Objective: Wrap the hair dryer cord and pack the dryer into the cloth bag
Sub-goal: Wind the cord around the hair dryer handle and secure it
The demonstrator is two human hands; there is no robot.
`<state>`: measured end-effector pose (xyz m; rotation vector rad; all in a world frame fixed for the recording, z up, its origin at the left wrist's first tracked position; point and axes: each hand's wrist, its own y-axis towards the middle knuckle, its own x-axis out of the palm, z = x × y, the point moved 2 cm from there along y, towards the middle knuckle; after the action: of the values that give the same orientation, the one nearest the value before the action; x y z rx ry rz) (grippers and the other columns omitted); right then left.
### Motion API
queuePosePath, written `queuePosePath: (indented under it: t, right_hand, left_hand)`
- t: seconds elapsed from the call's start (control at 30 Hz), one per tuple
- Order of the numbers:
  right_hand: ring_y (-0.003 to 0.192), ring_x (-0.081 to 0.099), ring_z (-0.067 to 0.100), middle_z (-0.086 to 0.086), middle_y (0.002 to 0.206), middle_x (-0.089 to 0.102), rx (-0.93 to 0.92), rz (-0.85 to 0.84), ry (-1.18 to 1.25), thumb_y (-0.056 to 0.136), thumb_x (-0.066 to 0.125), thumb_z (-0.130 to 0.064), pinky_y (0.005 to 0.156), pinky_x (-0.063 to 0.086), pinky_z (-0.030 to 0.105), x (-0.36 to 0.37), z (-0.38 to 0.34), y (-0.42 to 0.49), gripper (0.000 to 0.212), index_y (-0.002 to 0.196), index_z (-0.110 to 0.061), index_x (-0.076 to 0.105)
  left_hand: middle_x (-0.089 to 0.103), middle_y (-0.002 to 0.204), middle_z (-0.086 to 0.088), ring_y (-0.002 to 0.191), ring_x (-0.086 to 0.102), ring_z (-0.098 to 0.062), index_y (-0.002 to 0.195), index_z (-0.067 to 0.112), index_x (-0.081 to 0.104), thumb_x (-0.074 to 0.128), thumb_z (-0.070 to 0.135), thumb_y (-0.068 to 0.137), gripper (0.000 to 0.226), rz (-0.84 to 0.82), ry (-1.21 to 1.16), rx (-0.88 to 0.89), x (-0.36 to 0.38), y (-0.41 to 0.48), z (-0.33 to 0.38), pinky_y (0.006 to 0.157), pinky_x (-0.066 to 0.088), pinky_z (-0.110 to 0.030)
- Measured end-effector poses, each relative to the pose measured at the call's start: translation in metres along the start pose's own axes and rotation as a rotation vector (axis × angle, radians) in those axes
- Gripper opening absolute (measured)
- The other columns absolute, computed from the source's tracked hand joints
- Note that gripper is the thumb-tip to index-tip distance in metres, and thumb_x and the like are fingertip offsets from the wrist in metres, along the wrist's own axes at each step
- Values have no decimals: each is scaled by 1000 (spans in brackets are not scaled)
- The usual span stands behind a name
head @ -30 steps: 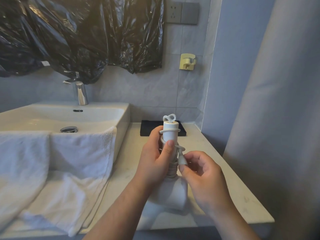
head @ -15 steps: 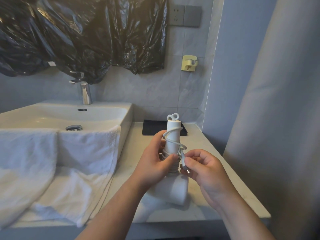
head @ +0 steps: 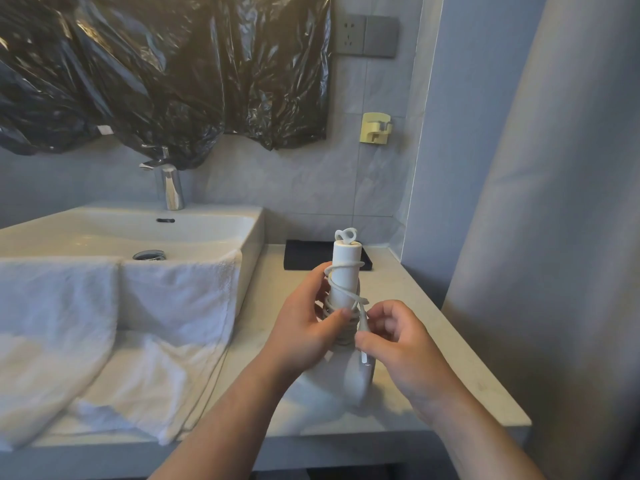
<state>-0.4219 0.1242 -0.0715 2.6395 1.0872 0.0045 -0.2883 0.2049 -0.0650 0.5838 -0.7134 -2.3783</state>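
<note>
The left hand point(head: 304, 337) gripped the white hair dryer point(head: 344, 282) by its cord-wound handle, held upright above the table point(head: 433, 341). Just beside it, the right hand point(head: 401, 348) pinched the cord point(head: 341, 268) end.

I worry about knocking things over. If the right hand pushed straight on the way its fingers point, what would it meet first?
Probably the hair dryer: the right hand, pinching the cord, points left at its wrapped handle, with the left hand just beyond. Depth is unclear.
</note>
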Motion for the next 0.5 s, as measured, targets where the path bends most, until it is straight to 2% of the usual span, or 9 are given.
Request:
queuePosePath:
  t: [0.07, 0.1, 0.13, 0.2, 0.23, 0.3, 0.37, 0.43, 0.5]
  right_hand:
    - [71, 60, 15, 18, 85, 65, -29, -9, -9, 80, 72, -6, 67, 50, 28, 2, -1, -3, 21, 92, -8, 55]
    - [70, 59, 16, 16, 82, 65, -48, -9, -36, 78, 75, -10, 67, 50, 31, 3, 0, -3, 22, 88, -11, 55]
    - [68, 58, 14, 9, 76, 65, -65, -1, -77, 76, 77, -15, 66, 49, 31, 5, 1, -3, 23, 83, -14, 55]
    - [63, 52, 7, -8, 66, 59, -90, 28, -144, 74, 79, -20, 62, 46, 26, 8, 4, -2, 25, 78, -18, 54]
    - [62, 51, 6, -10, 66, 58, -103, 43, -164, 74, 79, -22, 61, 45, 25, 9, 5, -1, 26, 77, -19, 53]
    - [63, 53, 9, -6, 70, 61, -117, 61, -200, 73, 80, -27, 61, 48, 27, 11, 6, -1, 27, 77, -21, 54]
    - [68, 58, 16, -1, 74, 64, -126, 48, -205, 72, 79, -31, 63, 50, 29, 14, 9, -2, 26, 78, -23, 55]
    - [69, 59, 14, -2, 75, 65, -159, 12, -172, 74, 74, -34, 63, 49, 25, 13, 11, -3, 20, 78, -25, 57]
    - [71, 59, 10, -4, 75, 66, -162, -54, -18, 79, 62, -26, 65, 48, 22, 11, 12, -1, 5, 79, -22, 61]
  left_hand:
    - [73, 105, -8, 98, 68, -30, 133, 24, 55, 64, 12, 80, 55, -57, -73, -74, -1, 7, 1, 83, 57, -46]
    - [72, 106, -12, 99, 68, -33, 132, 22, 56, 60, 3, 79, 57, -90, -125, -108, -1, 10, 2, 87, 56, -52]
    - [71, 107, -16, 100, 68, -33, 132, 19, 57, 57, -6, 78, 59, -125, -173, -133, 0, 12, 4, 89, 55, -51]
    - [71, 109, -16, 100, 68, -28, 132, 20, 59, 51, -15, 81, 62, -179, -220, -169, 0, 14, 6, 89, 54, -41]
    - [71, 109, -12, 101, 69, -25, 132, 23, 59, 52, -12, 82, 62, -179, -224, -187, 0, 14, 7, 89, 54, -37]
    - [69, 106, -6, 98, 70, -14, 122, 27, 62, 63, 13, 78, 47, -95, -199, -242, -1, 10, 6, 86, 55, -35]
    - [64, 92, 2, 84, 67, -8, 101, 16, 56, 70, 35, 68, 41, -4, -105, -295, -2, 3, 3, 77, 53, -33]
    - [58, 81, 2, 75, 59, -11, 84, 9, 48, 69, 33, 72, 35, -33, -24, -260, -3, -2, 1, 68, 48, -25]
    - [62, 85, -7, 76, 56, -12, 78, 4, 47, 66, 29, 75, 31, -97, -35, -196, -4, -8, 1, 68, 46, -21]
